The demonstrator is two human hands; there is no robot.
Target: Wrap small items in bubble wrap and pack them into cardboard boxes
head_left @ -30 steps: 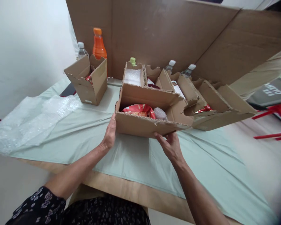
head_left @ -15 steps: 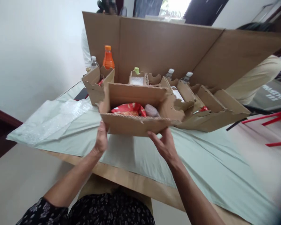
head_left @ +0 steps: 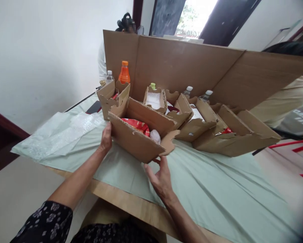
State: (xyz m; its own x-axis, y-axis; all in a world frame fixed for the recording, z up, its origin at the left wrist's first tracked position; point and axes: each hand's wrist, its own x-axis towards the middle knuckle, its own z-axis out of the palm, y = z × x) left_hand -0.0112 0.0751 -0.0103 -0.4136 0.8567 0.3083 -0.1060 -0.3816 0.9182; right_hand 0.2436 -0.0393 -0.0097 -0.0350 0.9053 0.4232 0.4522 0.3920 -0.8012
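Between my two hands is an open cardboard box [head_left: 135, 141], turned at an angle over the cloth-covered table. Inside it lie a red packet [head_left: 137, 125] and a pale wrapped lump [head_left: 155, 136] that I cannot name. My left hand [head_left: 106, 137] grips the box's left end, its fingers partly hidden behind the cardboard. At the lower right corner, my right hand [head_left: 159, 175] holds the box from below with thumb and fingers. Just behind stands a narrow carton [head_left: 155, 104] with bubble wrap in it.
More cardboard boxes [head_left: 232, 141] stand along the back, before a tall cardboard panel [head_left: 182, 64]. An orange bottle [head_left: 124, 73] and clear bottles rise behind them. Bubble wrap [head_left: 52, 135] and a dark phone-like slab [head_left: 93, 107] lie left. People sit beyond the panel.
The box has swung round, its right end coming nearer to me and lower. My right hand has moved left and down with it. The camera view has shifted slightly.
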